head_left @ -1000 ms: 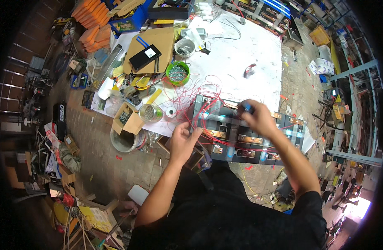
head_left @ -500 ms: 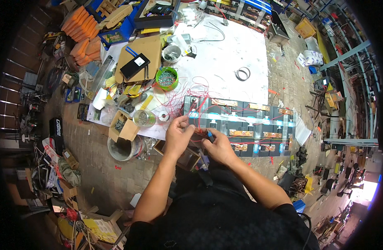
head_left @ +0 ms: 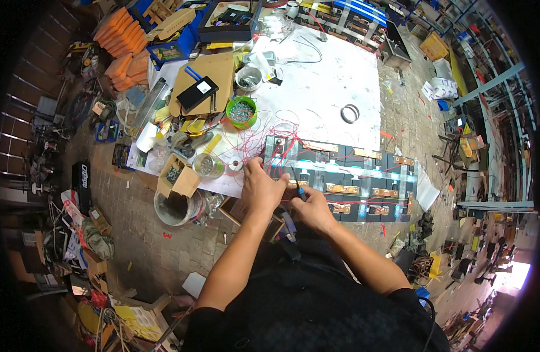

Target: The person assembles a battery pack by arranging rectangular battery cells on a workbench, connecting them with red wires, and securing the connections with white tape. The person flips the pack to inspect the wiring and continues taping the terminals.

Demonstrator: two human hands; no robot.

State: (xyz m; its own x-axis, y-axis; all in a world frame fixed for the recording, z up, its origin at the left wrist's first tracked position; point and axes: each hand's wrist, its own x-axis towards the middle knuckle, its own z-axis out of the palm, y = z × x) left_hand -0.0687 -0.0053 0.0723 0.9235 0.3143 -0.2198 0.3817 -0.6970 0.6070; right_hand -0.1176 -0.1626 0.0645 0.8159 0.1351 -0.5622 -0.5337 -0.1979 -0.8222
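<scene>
A black battery pack [head_left: 334, 167] with copper connecting bars and clear tape bands lies at the front of the white-covered table. My left hand [head_left: 263, 186] is at its near left corner, thumb and fingers apart, partly over the cells. Whether a wire lies under its fingertips is hidden. My right hand [head_left: 313, 210] closes round a blue-handled screwdriver [head_left: 301, 192], its thin shaft pointing up over the pack's near left part. Thin red wires [head_left: 276, 130] loop in a loose tangle over the pack's left end and run across its top.
Left of the pack stand a clear jar [head_left: 206, 166], an open cardboard box [head_left: 179, 176] of small parts and a green tub [head_left: 242, 111] of fasteners. A black device [head_left: 198, 94] lies on cardboard. A tape ring [head_left: 350, 113] rests on the table. Below the edge is a bucket [head_left: 173, 208].
My left hand has gone from a raised pinch near the wires to reaching over the pack's left corner with its fingers apart. My right hand keeps the screwdriver. The view has shifted slightly.
</scene>
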